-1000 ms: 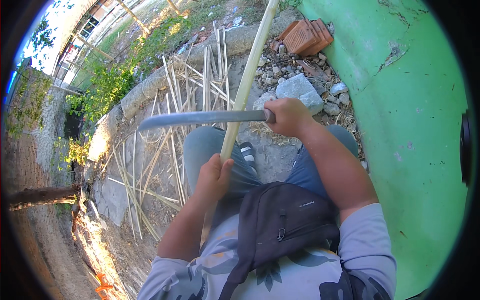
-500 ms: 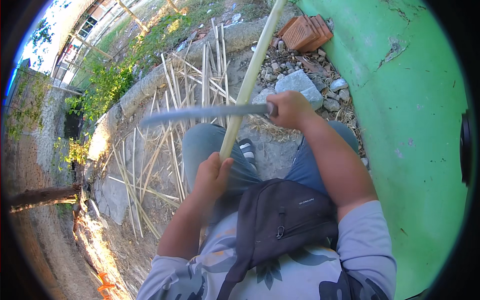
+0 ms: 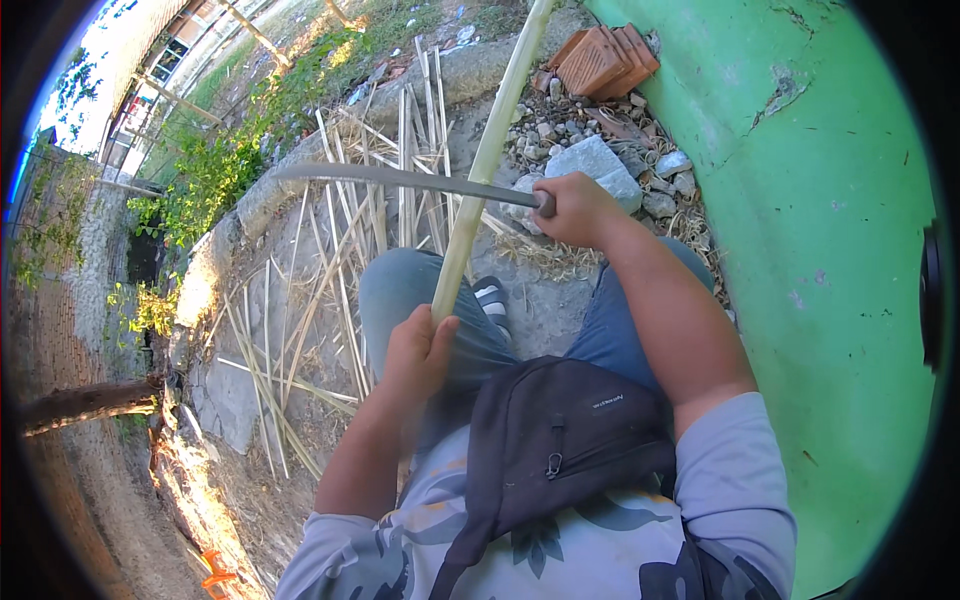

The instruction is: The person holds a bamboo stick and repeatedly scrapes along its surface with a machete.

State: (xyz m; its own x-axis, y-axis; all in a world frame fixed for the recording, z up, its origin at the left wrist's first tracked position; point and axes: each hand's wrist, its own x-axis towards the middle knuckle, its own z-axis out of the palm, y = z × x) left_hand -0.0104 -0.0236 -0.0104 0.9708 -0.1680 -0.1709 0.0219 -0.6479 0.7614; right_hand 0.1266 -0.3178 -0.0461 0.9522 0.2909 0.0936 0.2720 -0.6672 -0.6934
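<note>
My left hand is closed around the lower end of a long pale bamboo strip, which slants away from me up to the top of the view. My right hand grips the dark handle of a machete. Its long, slightly curved blade points left and crosses the bamboo strip well above my left hand. Whether the edge touches the strip or has bitten into it, I cannot tell. Both hands are held over my bent knees.
Many split bamboo strips lie crisscrossed on the ground to the left and ahead. Beyond my right hand are a grey stone block, rubble and stacked orange roof tiles. A green wall stands close at my right. A black bag rests across my lap.
The machete's tip has swung upward, so the blade now slopes up to the left instead of lying nearly level. My right hand has risen slightly; my left keeps its hold on the bamboo strip.
</note>
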